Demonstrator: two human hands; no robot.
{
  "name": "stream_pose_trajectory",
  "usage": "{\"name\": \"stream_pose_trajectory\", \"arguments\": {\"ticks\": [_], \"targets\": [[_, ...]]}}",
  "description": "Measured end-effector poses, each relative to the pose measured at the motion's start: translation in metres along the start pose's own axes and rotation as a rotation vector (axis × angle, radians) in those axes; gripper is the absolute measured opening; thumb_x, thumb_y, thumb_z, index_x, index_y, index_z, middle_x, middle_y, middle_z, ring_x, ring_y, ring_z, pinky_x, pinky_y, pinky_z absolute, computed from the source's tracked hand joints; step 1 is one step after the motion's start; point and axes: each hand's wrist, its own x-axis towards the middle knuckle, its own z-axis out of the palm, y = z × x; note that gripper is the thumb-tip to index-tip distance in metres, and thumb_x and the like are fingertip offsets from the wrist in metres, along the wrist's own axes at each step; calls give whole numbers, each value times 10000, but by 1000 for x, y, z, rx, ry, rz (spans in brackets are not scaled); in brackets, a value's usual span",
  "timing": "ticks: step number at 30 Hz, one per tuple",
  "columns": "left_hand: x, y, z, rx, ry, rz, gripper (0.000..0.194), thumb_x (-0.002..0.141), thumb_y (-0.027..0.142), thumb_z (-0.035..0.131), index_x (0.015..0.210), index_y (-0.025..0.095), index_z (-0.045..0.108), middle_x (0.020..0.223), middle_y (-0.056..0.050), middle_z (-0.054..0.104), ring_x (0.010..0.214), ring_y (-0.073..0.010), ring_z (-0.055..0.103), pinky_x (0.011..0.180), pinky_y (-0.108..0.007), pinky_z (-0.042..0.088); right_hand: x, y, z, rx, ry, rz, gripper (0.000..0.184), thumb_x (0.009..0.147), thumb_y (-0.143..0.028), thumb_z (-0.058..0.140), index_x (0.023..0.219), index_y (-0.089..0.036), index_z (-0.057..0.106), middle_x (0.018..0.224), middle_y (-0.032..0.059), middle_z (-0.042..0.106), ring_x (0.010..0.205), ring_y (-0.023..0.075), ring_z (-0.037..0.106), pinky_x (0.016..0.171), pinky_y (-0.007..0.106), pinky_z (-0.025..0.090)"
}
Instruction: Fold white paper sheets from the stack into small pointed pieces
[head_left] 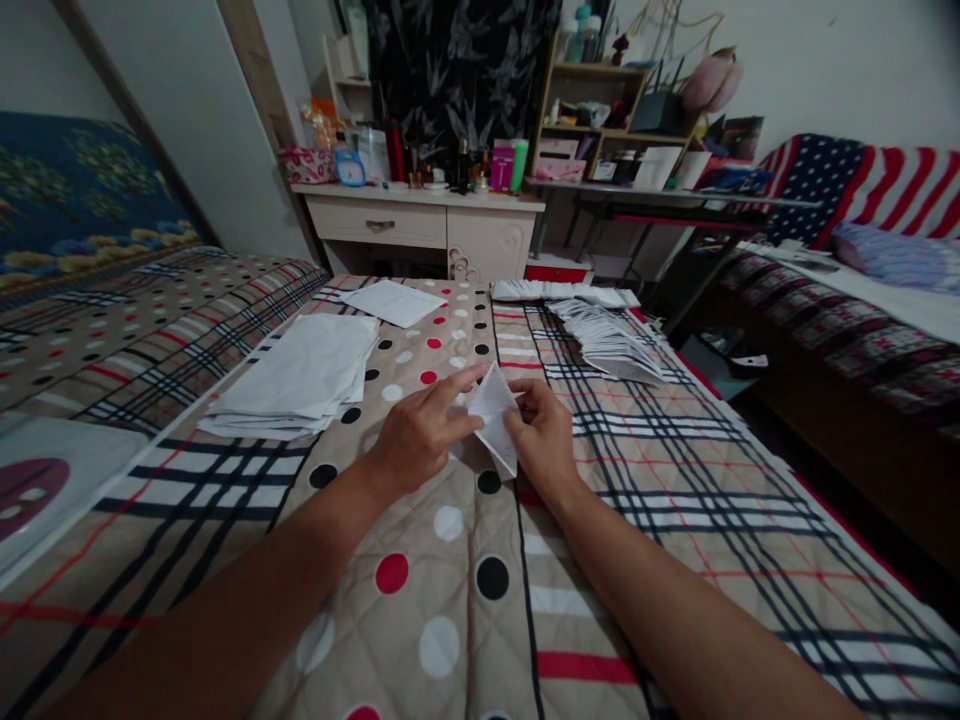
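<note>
White paper, partly folded: the folded sheet [493,412] is held over the middle of the quilted bedspread [420,520], left hand [424,430] and right hand [541,432] both closed on it by thumb and fingers at opposite edges. By appearance, the fanned folded pieces [607,340] at right are completed work; the flat stack [296,372] at left remains to be folded.
</note>
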Motion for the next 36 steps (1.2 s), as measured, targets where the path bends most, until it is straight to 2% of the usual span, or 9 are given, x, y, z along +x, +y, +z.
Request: {"name": "stream_pose_trajectory", "arguments": {"ticks": [4,8,11,17,22,26,30,34,36], "targets": [[1,0,2,67,-32,-28,396,762,11,493,986,261,701,1541,-29,386,1230,-283,542,968,-467,470,3,0,-2,26,41,24,294,671,-119,528,945,-203,595,679,-27,598,544,124,502,512,243,364],[1,2,6,127,-130,-92,386,693,35,583,981,262,701,1401,-83,537,1128,-308,597,889,-462,496,4,1,-1,89,46,41,277,657,-118,543,914,-201,607,672,-25,605,543,128,512,507,242,368],[2,0,7,67,-107,-161,295,692,46,602,884,241,714,1319,-86,595,1048,-289,633,829,-415,507,3,0,1,146,17,66,273,644,-114,552,896,-201,616,722,-10,633,587,138,547,532,247,397],[7,-6,6,-437,60,-373,50,750,185,686,700,181,683,855,-53,697,772,-188,644,686,-294,502,3,-5,0,351,-22,103,200,679,-168,625,875,-202,645,816,16,669,737,170,602,657,273,463],[7,-12,10,-827,83,-657,228,692,333,765,810,150,697,739,-41,687,660,-182,636,615,-284,499,1,-14,-4,344,-90,-23,192,844,-339,612,985,-246,701,1027,44,668,955,196,590,780,296,466],[6,-12,10,-966,8,-734,303,665,388,781,808,143,677,724,-37,671,623,-167,621,594,-281,490,-1,-15,-2,376,-145,-44,96,793,-335,701,809,-247,736,1123,51,630,1069,211,563,823,301,455],[7,-5,11,-841,27,-676,366,593,305,831,849,155,617,819,-36,657,671,-161,623,611,-279,509,-1,-10,2,429,-163,47,140,787,-316,713,681,-226,731,1075,50,638,1005,186,578,874,308,434],[7,4,13,-501,188,-513,498,652,249,792,1102,214,582,1159,-94,605,974,-236,627,756,-340,543,0,-4,4,462,-131,92,129,753,-318,740,668,-222,735,1037,48,651,950,181,590,845,307,447],[7,8,12,-297,259,-410,470,685,238,767,1117,231,582,1250,-103,554,1127,-274,564,883,-400,517,1,-3,5,475,-120,118,124,745,-321,745,674,-220,738,1024,48,655,917,177,591,810,301,454]]}}
